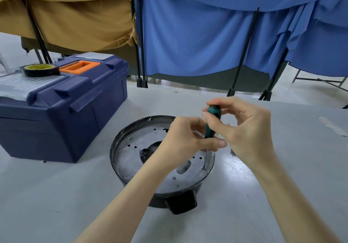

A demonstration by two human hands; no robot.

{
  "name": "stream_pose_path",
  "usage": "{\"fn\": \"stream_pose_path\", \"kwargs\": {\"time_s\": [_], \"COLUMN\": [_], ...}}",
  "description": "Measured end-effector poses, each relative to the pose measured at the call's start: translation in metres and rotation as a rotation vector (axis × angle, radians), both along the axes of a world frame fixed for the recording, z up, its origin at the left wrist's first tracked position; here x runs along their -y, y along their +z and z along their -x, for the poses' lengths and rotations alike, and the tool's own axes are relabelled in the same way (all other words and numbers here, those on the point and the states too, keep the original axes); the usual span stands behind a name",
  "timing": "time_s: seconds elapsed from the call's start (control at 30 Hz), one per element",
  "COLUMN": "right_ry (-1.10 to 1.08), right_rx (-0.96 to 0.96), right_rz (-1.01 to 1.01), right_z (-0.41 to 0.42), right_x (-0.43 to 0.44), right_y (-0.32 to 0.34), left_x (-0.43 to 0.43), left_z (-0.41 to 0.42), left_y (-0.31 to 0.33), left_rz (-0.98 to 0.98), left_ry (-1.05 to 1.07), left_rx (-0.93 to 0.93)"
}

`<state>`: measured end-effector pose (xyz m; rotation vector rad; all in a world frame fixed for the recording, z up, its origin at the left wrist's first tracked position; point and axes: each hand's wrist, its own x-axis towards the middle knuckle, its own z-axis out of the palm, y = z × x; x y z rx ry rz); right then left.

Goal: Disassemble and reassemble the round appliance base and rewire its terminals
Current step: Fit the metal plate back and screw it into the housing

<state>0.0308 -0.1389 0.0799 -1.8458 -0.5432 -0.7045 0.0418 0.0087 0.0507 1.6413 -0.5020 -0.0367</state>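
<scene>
Head view showed a dark blue toolbox (62, 110) at the far left of the grey counter (56, 195), with a roll of black tape (40, 70) lying flat on its lid. To its right, near the middle of the counter, sat the round appliance base (130, 154), metal plate up. Above it the left hand (186, 141) curled its fingers round the lower end of the green-handled screwdriver (211, 122), which stood nearly upright with its tip on a screw (204, 167) by the plate's right rim. The right hand (244, 127) pinched the top of the handle between thumb and fingertips.
</scene>
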Motion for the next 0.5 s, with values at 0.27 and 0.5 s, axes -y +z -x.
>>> {"fn": "stream_pose_path", "kwargs": {"time_s": [0.27, 0.5], "right_ry": [-0.281, 0.056], "right_rx": [0.127, -0.129], "right_rz": [0.187, 0.227], "right_z": [0.004, 0.006], "right_x": [0.003, 0.007], "right_y": [0.009, 0.019], "left_x": [-0.002, -0.006], "left_z": [0.000, 0.000], "left_y": [0.000, -0.007], "left_rz": [-0.013, 0.110], "left_ry": [-0.224, -0.156], "left_rx": [-0.062, -0.102]}}
